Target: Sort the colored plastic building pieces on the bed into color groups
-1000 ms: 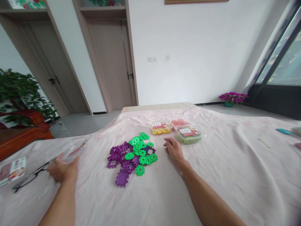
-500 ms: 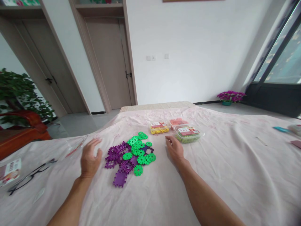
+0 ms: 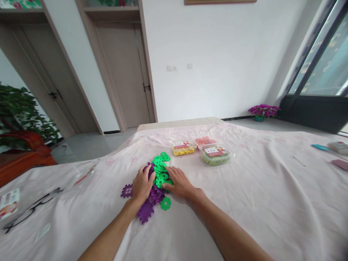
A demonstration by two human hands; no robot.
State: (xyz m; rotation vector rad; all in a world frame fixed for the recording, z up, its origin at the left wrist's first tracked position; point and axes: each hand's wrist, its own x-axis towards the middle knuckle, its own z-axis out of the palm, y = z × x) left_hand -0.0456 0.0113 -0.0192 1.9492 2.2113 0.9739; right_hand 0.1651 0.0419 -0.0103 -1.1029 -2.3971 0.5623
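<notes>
A heap of toothed purple square tiles (image 3: 145, 212) and notched green plastic discs (image 3: 160, 180) lies on the cloth between my hands. My left hand (image 3: 141, 185) rests over the heap's left side, on purple tiles, fingers stretched forward. From the right, my right hand (image 3: 178, 182) lies against the green discs with its thumb apart from the fingers. Neither hand has a piece lifted. My palms and fingers hide part of the heap. One green disc (image 3: 165, 203) sits loose at the near side, and a purple tile (image 3: 126, 191) sticks out at the left.
Beyond the heap stand clear tubs of yellow pieces (image 3: 183, 148), green pieces (image 3: 216, 156) and pink pieces (image 3: 205, 141). Eyeglasses (image 3: 32, 208) and a plastic bag (image 3: 85, 174) lie at left. A blue item (image 3: 320, 147) lies far right on the pale tablecloth (image 3: 261, 188).
Both hands have moved inward from either side of the heap onto it. The heap is squeezed narrower, with the purple tiles pushed rightward. The view has shifted slightly.
</notes>
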